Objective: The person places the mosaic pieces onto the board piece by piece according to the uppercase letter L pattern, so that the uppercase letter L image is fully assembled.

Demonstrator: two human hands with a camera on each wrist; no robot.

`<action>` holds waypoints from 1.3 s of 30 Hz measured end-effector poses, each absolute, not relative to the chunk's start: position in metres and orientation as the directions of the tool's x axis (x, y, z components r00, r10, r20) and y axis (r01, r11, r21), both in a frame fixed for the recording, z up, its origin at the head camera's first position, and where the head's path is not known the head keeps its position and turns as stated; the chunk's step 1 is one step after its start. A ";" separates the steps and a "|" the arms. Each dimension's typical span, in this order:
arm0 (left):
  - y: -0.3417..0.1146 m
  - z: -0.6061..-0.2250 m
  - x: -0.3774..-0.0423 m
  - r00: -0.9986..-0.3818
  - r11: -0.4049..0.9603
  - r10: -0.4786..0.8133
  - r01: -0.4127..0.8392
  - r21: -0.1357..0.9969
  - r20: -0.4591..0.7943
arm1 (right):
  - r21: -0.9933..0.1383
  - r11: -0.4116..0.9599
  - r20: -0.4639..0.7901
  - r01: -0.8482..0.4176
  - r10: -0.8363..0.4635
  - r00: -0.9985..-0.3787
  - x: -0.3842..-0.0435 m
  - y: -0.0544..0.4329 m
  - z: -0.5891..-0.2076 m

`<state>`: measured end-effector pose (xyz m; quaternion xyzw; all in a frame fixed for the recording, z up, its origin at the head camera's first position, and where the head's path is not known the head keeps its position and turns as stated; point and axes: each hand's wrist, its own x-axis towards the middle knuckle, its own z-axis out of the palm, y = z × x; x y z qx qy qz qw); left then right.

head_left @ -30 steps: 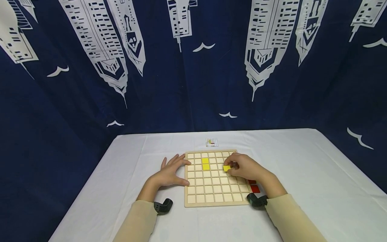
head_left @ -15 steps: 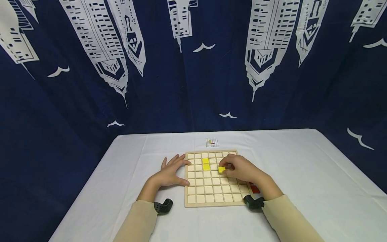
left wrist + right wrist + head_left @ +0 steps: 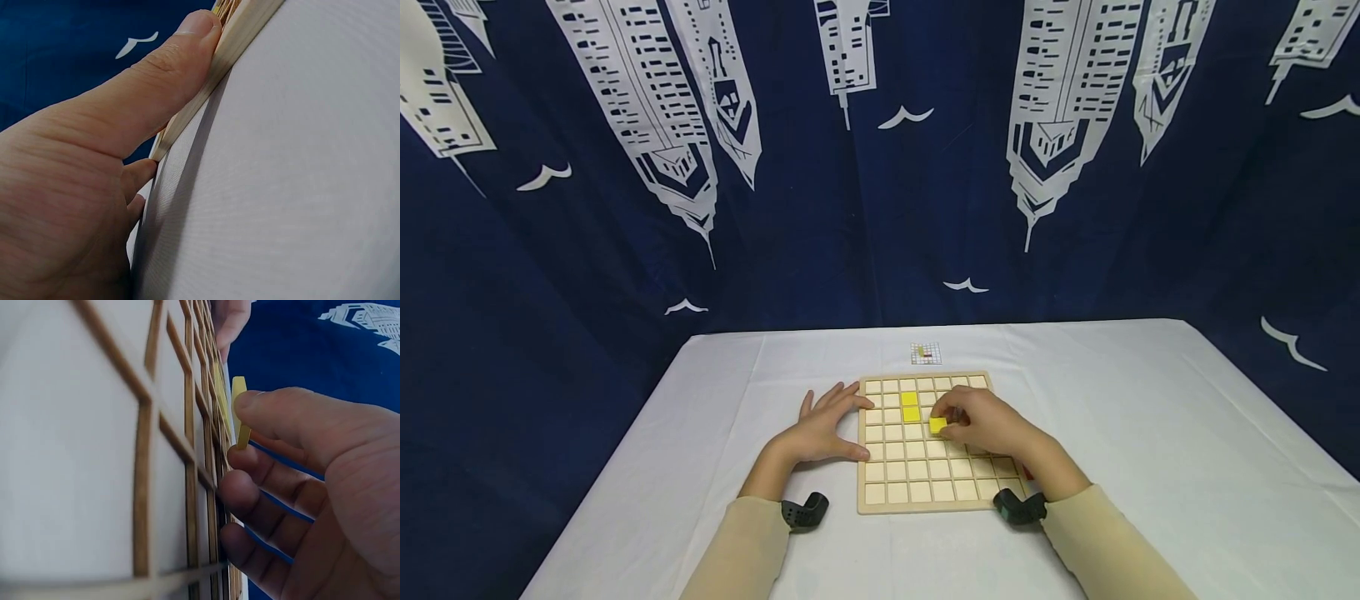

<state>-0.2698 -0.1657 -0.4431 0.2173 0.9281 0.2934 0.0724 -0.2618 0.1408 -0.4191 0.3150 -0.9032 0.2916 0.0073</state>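
A wooden grid board (image 3: 925, 487) lies on the white table (image 3: 1150, 433). Two yellow tiles (image 3: 910, 406) sit in its cells, one behind the other. My right hand (image 3: 981, 421) hovers over the board and pinches a third yellow tile (image 3: 937, 425) just right of and below those two. In the right wrist view the thumb presses that tile (image 3: 239, 412) edge-on just above the grid bars (image 3: 145, 450). My left hand (image 3: 823, 429) rests on the table, fingers spread, thumb and fingertips against the board's left edge (image 3: 206, 81).
A small printed pattern card (image 3: 926, 353) lies behind the board. A red tile (image 3: 1025, 472) peeks out on the table by my right wrist. A dark blue curtain with white buildings (image 3: 880, 158) hangs behind the table.
My right hand has carried the yellow tile leftward across the board, towards the two placed yellow tiles. The left hand has stayed put.
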 end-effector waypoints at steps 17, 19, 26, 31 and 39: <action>-0.165 -0.444 -0.271 -0.898 0.738 0.439 0.354 0.575 -0.011 | -0.486 0.688 0.199 -0.540 -0.514 -0.834 -0.254 0.120 -0.424; -0.165 -0.444 -0.272 -0.899 0.738 0.439 0.352 0.576 -0.013 | -0.482 0.686 0.207 -0.545 -0.516 -0.831 -0.254 0.120 -0.424; -0.166 -0.446 -0.273 -0.899 0.736 0.437 0.348 0.581 -0.015 | -0.490 0.672 0.230 -0.555 -0.515 -0.826 -0.255 0.120 -0.427; -0.166 -0.446 -0.273 -0.897 0.739 0.441 0.350 0.575 -0.021 | -0.519 0.643 0.253 -0.563 -0.513 -0.820 -0.254 0.120 -0.428; -0.166 -0.444 -0.273 -0.894 0.736 0.448 0.357 0.575 -0.020 | -0.566 0.601 0.222 -0.565 -0.549 -0.806 -0.256 0.117 -0.427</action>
